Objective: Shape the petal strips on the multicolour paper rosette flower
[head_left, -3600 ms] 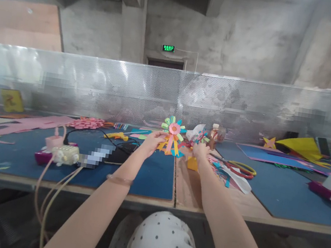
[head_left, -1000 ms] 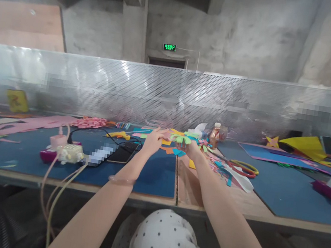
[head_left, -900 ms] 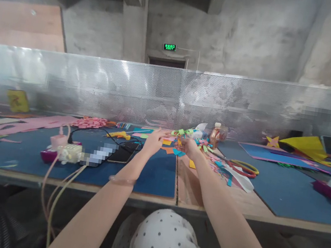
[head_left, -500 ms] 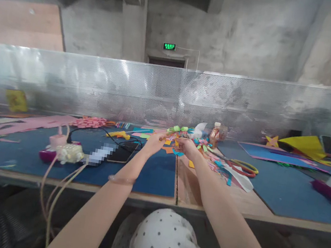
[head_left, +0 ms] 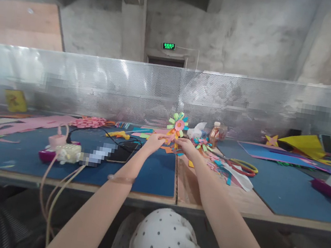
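Observation:
A paper flower [head_left: 179, 125] with green, blue and orange petals and a pink centre stands upright, its face turned toward me. My left hand [head_left: 154, 142] is closed on its lower left edge, fingers pinched. From the right, my right hand [head_left: 186, 146] pinches the lower right edge; the fingertips are small and partly hidden. Behind my right hand lies a second multicoloured paper flower [head_left: 202, 143]. Orange and blue paper pieces [head_left: 167, 150] lie on the table just below the held flower.
Scissors [head_left: 243, 167] and paper scraps lie to the right, near a small bottle [head_left: 215, 134]. A yellow glue gun [head_left: 119, 134], a dark phone [head_left: 122, 152] and a power strip [head_left: 68, 153] with cables are on the left. A perforated metal screen [head_left: 145, 91] borders the far edge.
The flower was low and flat between my hands; now it is tipped up so its front faces me. My hands have stayed in nearly the same place.

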Motion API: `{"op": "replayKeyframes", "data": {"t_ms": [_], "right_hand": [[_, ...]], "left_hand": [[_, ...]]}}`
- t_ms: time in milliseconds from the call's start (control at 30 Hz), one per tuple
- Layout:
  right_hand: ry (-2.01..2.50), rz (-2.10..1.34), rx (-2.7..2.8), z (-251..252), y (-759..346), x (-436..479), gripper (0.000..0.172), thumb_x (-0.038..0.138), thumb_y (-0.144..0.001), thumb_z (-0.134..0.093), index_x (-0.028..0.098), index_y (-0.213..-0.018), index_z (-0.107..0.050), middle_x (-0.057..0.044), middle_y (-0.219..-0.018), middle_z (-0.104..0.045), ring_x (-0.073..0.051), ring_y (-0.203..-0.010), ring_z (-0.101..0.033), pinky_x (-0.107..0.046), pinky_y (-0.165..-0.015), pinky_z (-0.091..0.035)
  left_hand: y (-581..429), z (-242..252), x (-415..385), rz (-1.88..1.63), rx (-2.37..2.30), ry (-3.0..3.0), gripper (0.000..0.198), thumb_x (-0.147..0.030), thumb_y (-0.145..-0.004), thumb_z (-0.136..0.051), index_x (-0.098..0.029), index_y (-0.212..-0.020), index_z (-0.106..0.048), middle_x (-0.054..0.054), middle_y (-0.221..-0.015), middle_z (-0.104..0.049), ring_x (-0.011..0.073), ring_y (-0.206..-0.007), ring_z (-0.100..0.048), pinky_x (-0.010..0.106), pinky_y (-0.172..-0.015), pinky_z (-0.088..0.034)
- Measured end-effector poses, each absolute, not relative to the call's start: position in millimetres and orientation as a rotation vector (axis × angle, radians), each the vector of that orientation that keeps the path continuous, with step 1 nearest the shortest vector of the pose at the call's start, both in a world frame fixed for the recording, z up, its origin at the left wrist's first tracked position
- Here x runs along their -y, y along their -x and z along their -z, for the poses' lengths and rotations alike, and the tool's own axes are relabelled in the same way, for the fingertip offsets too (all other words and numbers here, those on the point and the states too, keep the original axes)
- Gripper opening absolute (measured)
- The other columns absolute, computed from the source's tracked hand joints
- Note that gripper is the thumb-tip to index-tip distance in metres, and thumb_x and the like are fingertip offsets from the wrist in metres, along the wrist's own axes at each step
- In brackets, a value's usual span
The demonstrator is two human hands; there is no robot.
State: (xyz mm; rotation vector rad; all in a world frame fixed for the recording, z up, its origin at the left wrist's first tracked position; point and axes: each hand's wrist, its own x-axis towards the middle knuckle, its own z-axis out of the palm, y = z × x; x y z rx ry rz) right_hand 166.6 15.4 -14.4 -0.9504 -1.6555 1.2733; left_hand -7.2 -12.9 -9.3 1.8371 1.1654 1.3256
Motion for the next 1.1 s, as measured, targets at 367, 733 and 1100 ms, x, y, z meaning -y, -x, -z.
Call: {"op": "replayKeyframes", "data": {"t_ms": [367,733,1100], "right_hand": [[1.017,-1.161,1.720,14.0,-165.6,-12.3,0.023,0.032,-0.089,-0.052,0.013,-0.102,-0.056,-0.003,-0.091,-0.059,-0.012,-0.071,-0.058,-0.027,-0.061,-0.051],[0.982,-1.094,1.661,16.3,-167.0,-18.8,0.023,0.034,-0.090,-0.050,0.012,-0.098,-0.056,0.000,-0.080,-0.057,-0.008,-0.058,-0.053,-0.021,-0.050,-0.047],[0.965,-1.128,1.685,18.1,-168.0,-19.3,0.022,0.032,-0.089,-0.052,0.012,-0.097,-0.056,-0.002,-0.084,-0.058,-0.009,-0.064,-0.056,-0.023,-0.055,-0.049]], "left_hand": [[6.6,1.8,23.8,-1.303,-1.130,-1.693,0.025,-0.034,-0.088,-0.052,-0.013,-0.100,-0.059,0.006,-0.096,-0.062,0.0155,-0.081,-0.061,0.034,-0.073,-0.051],[7.3,-0.2,25.9,-1.263,-1.042,-1.656,0.026,-0.032,-0.088,-0.053,-0.013,-0.104,-0.057,0.007,-0.102,-0.061,0.0167,-0.086,-0.060,0.036,-0.074,-0.051],[8.2,1.1,25.2,-1.244,-1.133,-1.698,0.026,-0.033,-0.088,-0.052,-0.012,-0.103,-0.058,0.006,-0.097,-0.061,0.0149,-0.079,-0.060,0.033,-0.069,-0.051]]}}
